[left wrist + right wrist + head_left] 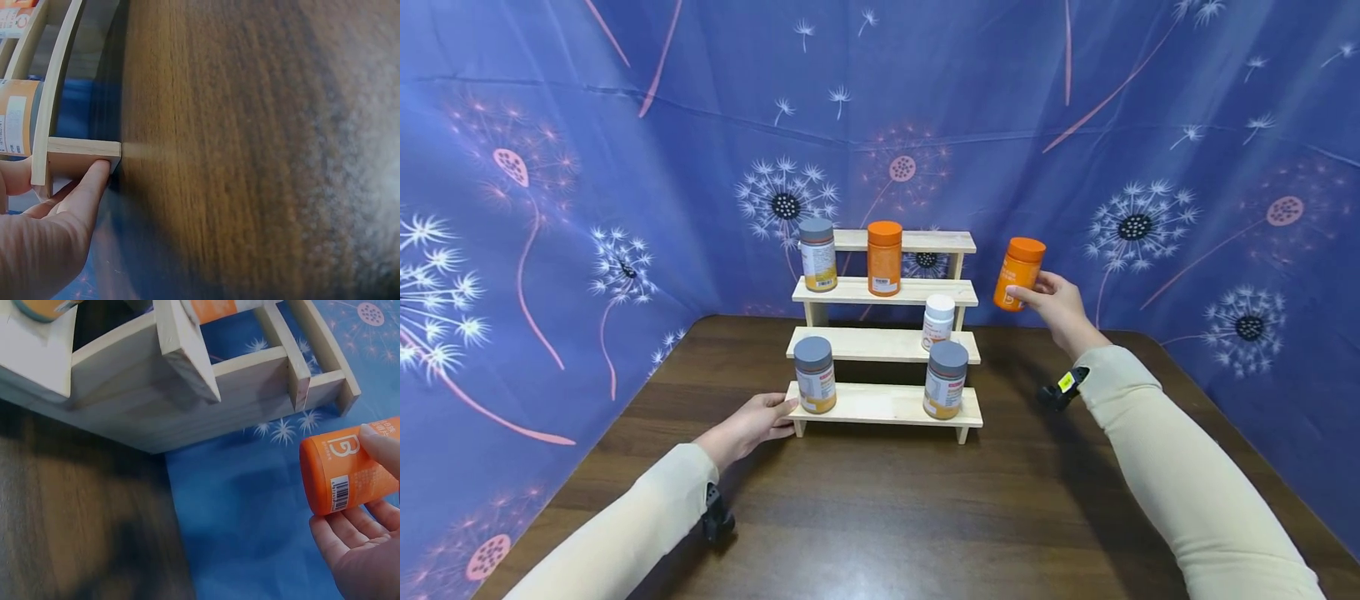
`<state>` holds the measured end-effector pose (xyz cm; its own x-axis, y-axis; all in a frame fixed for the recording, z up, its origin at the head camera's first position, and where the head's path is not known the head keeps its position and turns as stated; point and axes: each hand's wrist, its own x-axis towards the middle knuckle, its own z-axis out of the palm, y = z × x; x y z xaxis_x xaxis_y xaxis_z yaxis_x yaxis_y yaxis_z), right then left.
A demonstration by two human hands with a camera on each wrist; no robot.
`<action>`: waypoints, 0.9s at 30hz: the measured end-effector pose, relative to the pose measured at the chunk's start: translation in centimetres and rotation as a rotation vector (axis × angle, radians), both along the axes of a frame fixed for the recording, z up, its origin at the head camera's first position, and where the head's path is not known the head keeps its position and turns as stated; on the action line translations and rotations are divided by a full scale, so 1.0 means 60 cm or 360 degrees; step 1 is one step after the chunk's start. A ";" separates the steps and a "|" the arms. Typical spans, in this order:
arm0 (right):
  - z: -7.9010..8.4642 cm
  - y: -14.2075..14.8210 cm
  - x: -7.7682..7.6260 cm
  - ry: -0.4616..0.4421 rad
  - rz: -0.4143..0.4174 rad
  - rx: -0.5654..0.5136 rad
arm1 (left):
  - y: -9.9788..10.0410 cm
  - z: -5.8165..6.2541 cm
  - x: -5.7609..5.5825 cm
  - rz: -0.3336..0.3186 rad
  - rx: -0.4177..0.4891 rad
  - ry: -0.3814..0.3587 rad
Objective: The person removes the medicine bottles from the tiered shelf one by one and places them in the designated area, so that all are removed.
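In the head view, my right hand (1063, 312) grips an orange pill bottle (1019, 275) in the air, right of a stepped wooden display rack (880, 402). The right wrist view shows the bottle (350, 465) tilted, with its barcode visible and apart from the rack, between the thumb and fingers of that hand (372, 550). My left hand (751, 427) holds the left end of the rack's lowest step. Seen from the left wrist, a finger of this hand (56, 244) presses against the step's wooden leg (84, 150). Beside the left fingertips stands a grey-lidded jar (816, 377).
Another grey-lidded jar (945, 382) stands on the lowest step's right. A small white bottle (937, 322) sits one step higher. Above that are a grey-lidded jar (818, 256) and an orange bottle (884, 259). A blue dandelion-print cloth (1000, 108) hangs behind the brown table (880, 517).
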<state>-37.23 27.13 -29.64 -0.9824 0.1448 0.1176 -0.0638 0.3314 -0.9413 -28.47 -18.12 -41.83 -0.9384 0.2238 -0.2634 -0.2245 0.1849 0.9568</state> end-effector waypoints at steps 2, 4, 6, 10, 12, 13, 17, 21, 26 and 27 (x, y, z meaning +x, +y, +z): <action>-0.004 0.005 0.001 -0.0007 -0.0011 0.0003 | 0.000 -0.001 0.000 -0.0005 0.0014 -0.0005; -0.007 0.011 0.002 -0.0005 -0.0013 -0.0003 | 0.000 -0.002 -0.001 0.0002 0.0027 -0.0010; -0.010 0.016 0.003 -0.0003 -0.0014 0.0021 | -0.001 -0.002 -0.001 0.0007 0.0029 -0.0012; -0.021 0.025 0.007 -0.0016 -0.0016 0.0094 | -0.002 -0.001 -0.001 0.0010 0.0034 -0.0013; -0.029 0.030 0.010 -0.0023 -0.0011 0.0125 | -0.002 -0.002 0.000 0.0019 0.0033 -0.0014; -0.032 0.032 0.011 -0.0025 -0.0014 0.0144 | -0.002 -0.003 0.000 0.0017 0.0031 -0.0010; -0.047 0.044 0.014 -0.0019 -0.0011 0.0173 | 0.000 -0.005 0.001 0.0036 0.0028 -0.0007; -0.061 0.057 0.018 -0.0022 -0.0042 0.0198 | 0.004 -0.005 0.001 0.0046 0.0028 -0.0009; -0.075 0.066 0.022 -0.0030 -0.0069 0.0197 | 0.004 -0.002 0.002 0.0067 -0.0002 -0.0023; -0.077 0.068 0.023 -0.0030 -0.0079 0.0198 | 0.003 -0.001 0.002 0.0069 -0.0010 -0.0026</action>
<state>-35.87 31.19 -34.27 -0.9766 0.1788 0.1191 -0.0269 0.4481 -0.8936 -28.36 -17.93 -41.91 -0.9428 0.1810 -0.2799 -0.2478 0.1808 0.9518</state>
